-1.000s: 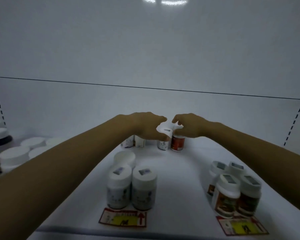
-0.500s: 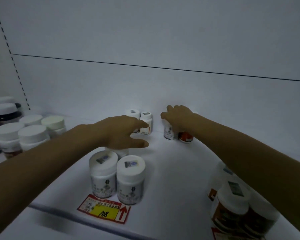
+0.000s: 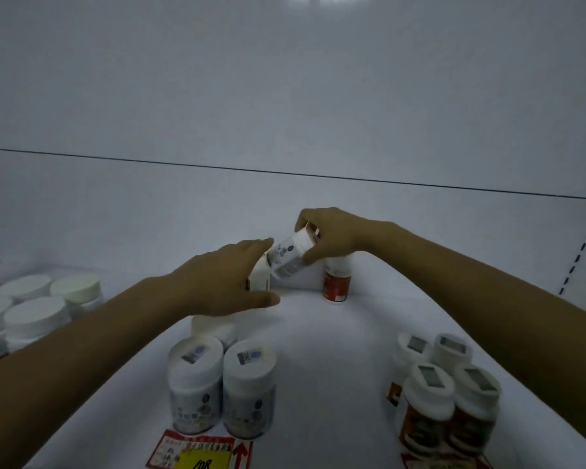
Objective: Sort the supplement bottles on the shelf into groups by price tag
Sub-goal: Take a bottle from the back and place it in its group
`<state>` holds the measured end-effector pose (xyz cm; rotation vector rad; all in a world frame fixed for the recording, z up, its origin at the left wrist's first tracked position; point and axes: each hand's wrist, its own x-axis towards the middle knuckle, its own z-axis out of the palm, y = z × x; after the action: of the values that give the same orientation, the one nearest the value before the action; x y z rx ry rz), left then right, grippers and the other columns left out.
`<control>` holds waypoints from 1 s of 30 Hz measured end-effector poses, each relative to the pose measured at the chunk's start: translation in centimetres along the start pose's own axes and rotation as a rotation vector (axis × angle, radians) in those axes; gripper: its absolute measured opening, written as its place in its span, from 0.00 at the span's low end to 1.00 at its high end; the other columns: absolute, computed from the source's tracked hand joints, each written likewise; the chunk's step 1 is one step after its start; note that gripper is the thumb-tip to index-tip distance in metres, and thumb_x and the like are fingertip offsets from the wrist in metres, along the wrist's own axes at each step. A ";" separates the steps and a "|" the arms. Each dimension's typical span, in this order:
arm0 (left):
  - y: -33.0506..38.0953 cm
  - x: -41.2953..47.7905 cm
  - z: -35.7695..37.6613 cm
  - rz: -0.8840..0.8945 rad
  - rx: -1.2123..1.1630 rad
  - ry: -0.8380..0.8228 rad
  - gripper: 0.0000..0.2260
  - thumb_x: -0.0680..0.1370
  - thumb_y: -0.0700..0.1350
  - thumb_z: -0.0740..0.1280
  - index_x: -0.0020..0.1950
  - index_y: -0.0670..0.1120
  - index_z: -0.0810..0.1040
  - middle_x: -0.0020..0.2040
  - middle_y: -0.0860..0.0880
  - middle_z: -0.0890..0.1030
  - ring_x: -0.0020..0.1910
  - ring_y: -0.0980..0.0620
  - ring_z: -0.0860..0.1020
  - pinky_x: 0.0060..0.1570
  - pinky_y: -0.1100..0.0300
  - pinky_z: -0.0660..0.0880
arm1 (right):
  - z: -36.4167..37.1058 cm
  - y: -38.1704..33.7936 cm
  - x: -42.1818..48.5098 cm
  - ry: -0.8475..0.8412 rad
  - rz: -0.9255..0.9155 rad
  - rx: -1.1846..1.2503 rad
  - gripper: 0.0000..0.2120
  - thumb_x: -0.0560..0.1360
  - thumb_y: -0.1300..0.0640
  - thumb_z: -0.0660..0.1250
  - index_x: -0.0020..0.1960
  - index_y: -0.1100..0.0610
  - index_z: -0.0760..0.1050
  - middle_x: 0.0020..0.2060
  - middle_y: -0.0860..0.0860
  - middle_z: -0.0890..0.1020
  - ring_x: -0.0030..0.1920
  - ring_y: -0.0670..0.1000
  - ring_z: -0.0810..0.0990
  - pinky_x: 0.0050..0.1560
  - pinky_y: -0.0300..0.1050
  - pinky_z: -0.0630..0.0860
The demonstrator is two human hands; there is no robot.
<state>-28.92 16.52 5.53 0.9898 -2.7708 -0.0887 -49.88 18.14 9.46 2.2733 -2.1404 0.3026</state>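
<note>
Right hand (image 3: 335,236) grips a white bottle (image 3: 290,257), tilted, lifted off the shelf (image 3: 318,350) at the back. Left hand (image 3: 224,282) spread, fingertips near it. I see a red bottle (image 3: 335,282) upright just beside.

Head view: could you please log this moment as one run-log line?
right hand: holds small white bottle tilted | left hand: open, beside it | red-label bottle: upright

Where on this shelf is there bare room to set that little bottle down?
The middle lane between the grey-label pair and the red-label cluster is bare, up to the red bottle. The left corner, with its white-lidded jars, is crowded.
</note>
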 end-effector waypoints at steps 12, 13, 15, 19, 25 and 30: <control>0.8 -4.6 -1.8 0.252 -0.688 0.332 0.27 0.73 0.52 0.69 0.69 0.56 0.63 0.55 0.60 0.73 0.51 0.62 0.76 0.40 0.72 0.74 | -2.5 -7.9 -9.6 0.309 0.120 1.048 0.19 0.73 0.64 0.68 0.62 0.54 0.73 0.55 0.55 0.80 0.56 0.54 0.79 0.57 0.49 0.77; 0.9 -5.2 -1.8 0.264 -0.766 0.345 0.26 0.72 0.52 0.69 0.67 0.57 0.64 0.55 0.59 0.74 0.50 0.62 0.76 0.42 0.71 0.75 | -2.3 -8.7 -10.3 0.345 0.112 1.127 0.19 0.73 0.65 0.67 0.62 0.55 0.73 0.55 0.55 0.80 0.56 0.54 0.79 0.56 0.47 0.77; 1.0 -6.6 -1.5 0.291 -0.924 0.344 0.25 0.71 0.51 0.71 0.65 0.58 0.65 0.57 0.57 0.76 0.53 0.59 0.77 0.50 0.65 0.78 | -1.6 -10.2 -11.6 0.398 0.086 1.255 0.21 0.72 0.64 0.67 0.64 0.57 0.73 0.55 0.54 0.81 0.56 0.54 0.79 0.55 0.45 0.76; 0.9 -9.3 -0.7 0.291 -1.136 0.418 0.26 0.68 0.47 0.74 0.63 0.56 0.68 0.57 0.57 0.77 0.52 0.59 0.79 0.48 0.65 0.79 | 0.1 -12.9 -13.1 0.474 0.097 1.466 0.27 0.67 0.61 0.68 0.67 0.58 0.71 0.57 0.57 0.79 0.56 0.56 0.79 0.56 0.47 0.76; -0.1 -11.3 0.6 0.247 -0.900 0.712 0.29 0.68 0.47 0.75 0.65 0.52 0.67 0.59 0.55 0.74 0.56 0.56 0.75 0.53 0.63 0.76 | 4.0 -18.3 -12.8 0.468 0.127 1.580 0.17 0.70 0.53 0.66 0.57 0.56 0.76 0.52 0.54 0.84 0.53 0.53 0.82 0.49 0.42 0.80; -1.7 -11.8 1.7 0.237 -0.913 0.654 0.28 0.70 0.51 0.73 0.66 0.54 0.65 0.62 0.54 0.74 0.59 0.54 0.74 0.59 0.54 0.76 | 4.9 -19.7 -12.4 0.514 0.117 1.681 0.15 0.68 0.56 0.65 0.54 0.56 0.77 0.47 0.54 0.85 0.50 0.52 0.84 0.44 0.41 0.81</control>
<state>-19.33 22.65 1.72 0.3418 -1.8711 -0.7560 -30.33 31.05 5.41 1.7278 -1.7008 3.0904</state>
